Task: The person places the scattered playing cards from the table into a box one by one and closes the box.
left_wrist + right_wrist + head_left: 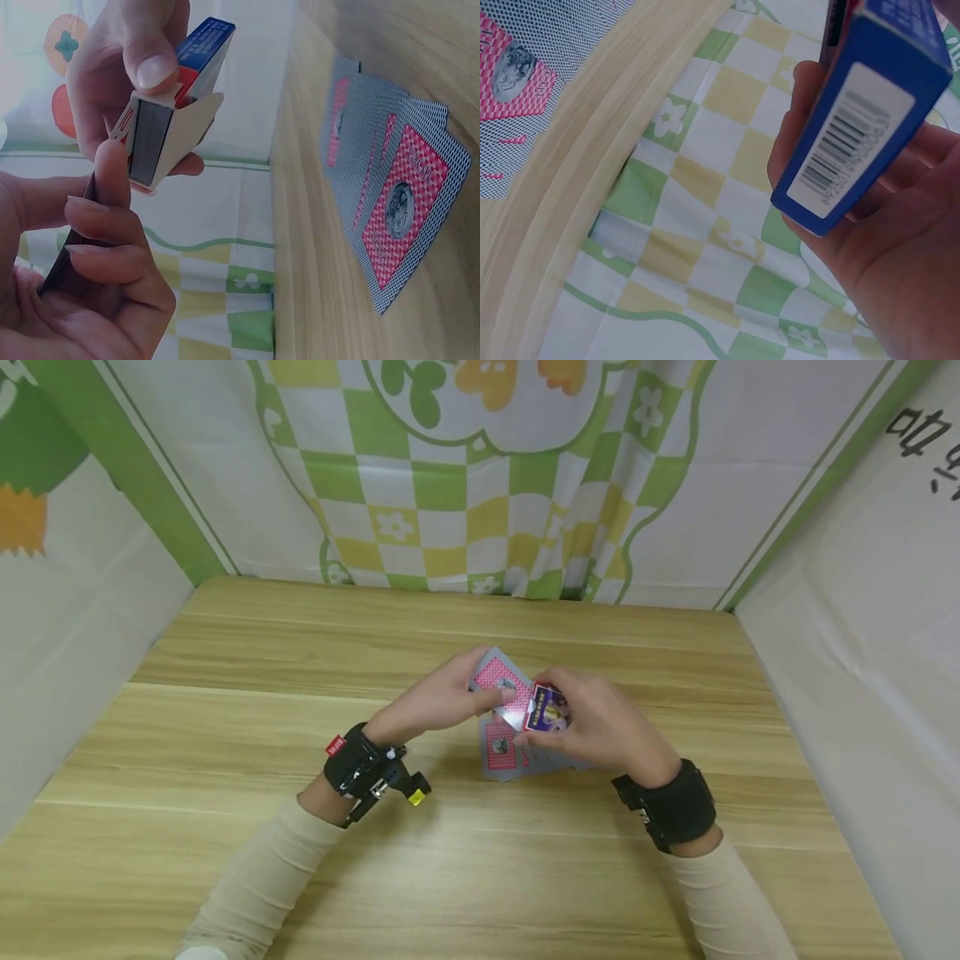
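My left hand (448, 695) holds a few playing cards (497, 675) with red patterned backs, its thumb lying over them. In the left wrist view those held cards (61, 264) show only as a thin dark edge under the curled fingers. My right hand (603, 720) grips a card box (547, 710), dark blue and red, by its sides. The box's end flap hangs open toward the left hand, and a stack of card edges (152, 139) shows inside. Below both hands, several face-down cards (501, 750) lie overlapping on the table.
The wooden table (420, 877) runs back to a green, yellow and white checkered curtain (442, 518). White cloth walls (862, 610) stand at both sides. Each wrist wears a black strap (678, 806) with a camera mount.
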A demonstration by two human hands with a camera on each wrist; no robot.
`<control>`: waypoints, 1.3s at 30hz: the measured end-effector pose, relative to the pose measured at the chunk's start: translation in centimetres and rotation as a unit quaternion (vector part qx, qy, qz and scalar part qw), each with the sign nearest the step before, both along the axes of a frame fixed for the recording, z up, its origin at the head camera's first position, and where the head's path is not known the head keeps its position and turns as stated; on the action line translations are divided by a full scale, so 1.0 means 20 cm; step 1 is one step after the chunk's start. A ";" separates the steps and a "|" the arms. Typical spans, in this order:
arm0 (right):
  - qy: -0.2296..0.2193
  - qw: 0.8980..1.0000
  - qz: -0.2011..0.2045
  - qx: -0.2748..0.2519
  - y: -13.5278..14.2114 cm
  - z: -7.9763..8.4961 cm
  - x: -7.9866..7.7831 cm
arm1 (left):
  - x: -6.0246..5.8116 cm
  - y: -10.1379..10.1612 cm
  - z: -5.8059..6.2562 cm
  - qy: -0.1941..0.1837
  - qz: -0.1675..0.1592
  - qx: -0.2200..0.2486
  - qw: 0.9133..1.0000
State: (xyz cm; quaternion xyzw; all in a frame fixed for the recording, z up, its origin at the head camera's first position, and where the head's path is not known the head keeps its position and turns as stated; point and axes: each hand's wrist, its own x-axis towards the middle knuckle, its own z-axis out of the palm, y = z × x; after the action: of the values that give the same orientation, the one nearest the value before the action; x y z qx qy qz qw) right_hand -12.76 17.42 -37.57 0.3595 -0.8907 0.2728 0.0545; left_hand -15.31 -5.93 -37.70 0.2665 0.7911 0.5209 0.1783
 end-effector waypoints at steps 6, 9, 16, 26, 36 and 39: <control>0.015 0.999 -0.029 -0.011 0.01 0.00 0.00 | 0.01 0.04 -0.01 0.003 0.035 0.037 0.999; 0.031 0.999 -0.035 -0.012 0.00 0.00 0.00 | 0.04 0.09 -0.03 0.013 0.034 0.029 0.999; 0.037 0.998 -0.050 -0.007 0.03 0.00 -0.01 | 0.05 0.10 -0.03 0.019 0.074 0.002 0.997; 0.054 0.998 -0.036 -0.003 0.03 0.02 0.00 | 0.04 0.10 -0.08 -0.025 0.044 0.033 0.998; 0.036 0.998 -0.045 0.008 0.04 0.01 -0.01 | 0.02 0.12 -0.11 0.009 0.048 0.007 0.999; 0.036 0.998 -0.054 0.009 0.05 0.01 -0.01 | -0.01 0.11 -0.14 0.083 0.035 -0.055 0.994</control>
State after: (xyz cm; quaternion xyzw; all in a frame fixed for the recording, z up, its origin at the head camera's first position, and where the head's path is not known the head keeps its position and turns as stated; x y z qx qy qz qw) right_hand -13.02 18.38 -37.44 0.3206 -0.9088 0.2481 0.0982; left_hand -15.52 -3.73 -40.52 0.2704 0.8397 0.4584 0.1079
